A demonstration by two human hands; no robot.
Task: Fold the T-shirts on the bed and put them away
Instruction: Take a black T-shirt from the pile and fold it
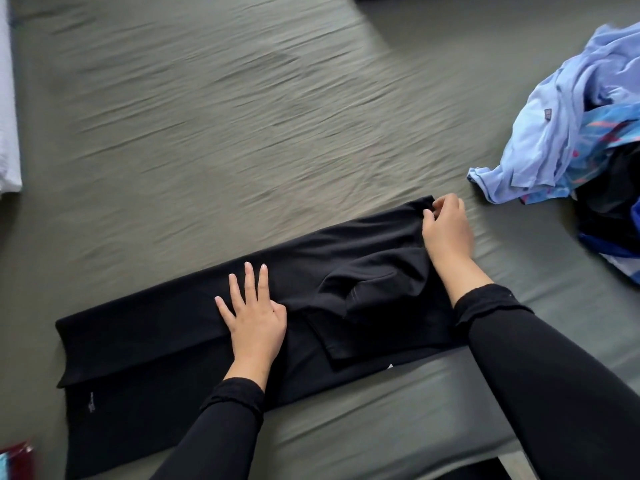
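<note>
At the far right corner of the black T-shirt (194, 344), the right hand (446, 230) pinches the cloth; the left hand (254, 320) lies spread, pressing its middle. Best to carry that corner over the flat hand, edges aligned, across the bed (242, 133). Unfolded shirts (554, 143) wait nearby.

Left hand (254, 320) flat with fingers spread; right hand (446, 228) fingers pinched.

The black T-shirt (194, 344) was soft, matt cloth. The grey-green bed sheet (242, 133) was wrinkly cloth. The pile of blue shirts (554, 140) looked smooth and thin.
</note>
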